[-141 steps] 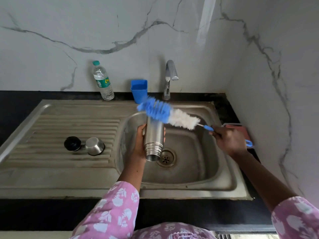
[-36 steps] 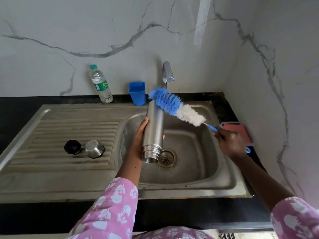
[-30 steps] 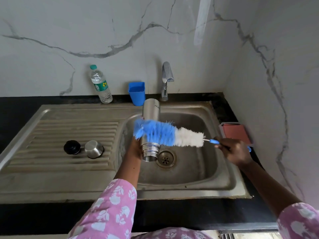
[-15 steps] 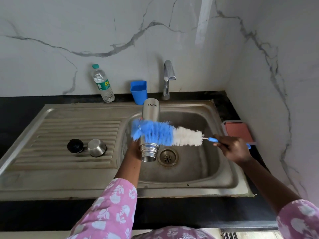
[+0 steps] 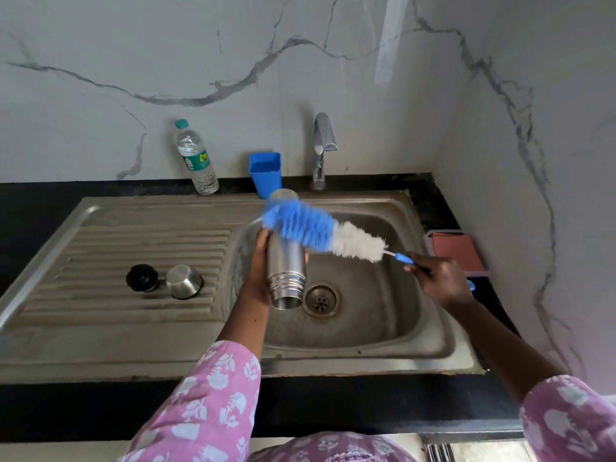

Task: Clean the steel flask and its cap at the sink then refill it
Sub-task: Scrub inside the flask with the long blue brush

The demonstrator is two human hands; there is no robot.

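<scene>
the left hand (image 5: 259,266), centre of the frame, is wrapped round the steel flask (image 5: 287,271), fingers curled behind the body and thumb side toward the camera. the flask is held over the sink basin (image 5: 430,331) with its threaded open mouth pointing to the lower edge of the frame and its base toward the top, just left of the drain (image 5: 321,300). the right hand (image 5: 438,278), centre right, is closed round the blue handle of a bottle brush (image 5: 308,226); the brush slants up to the left, its blue bristles lying across the outside of the flask's upper part and blurred, its white bristles nearer the hand. both sleeves are pink with a white floral print.

on the ribbed draining board (image 5: 100,261), left of centre, a black stopper (image 5: 141,278) and a steel cap (image 5: 184,281) sit side by side. along the back wall stand a plastic water bottle (image 5: 196,158), a blue cup (image 5: 265,173) and the tap (image 5: 321,145). a pink sponge (image 5: 456,250) lies on the dark counter at the right.
</scene>
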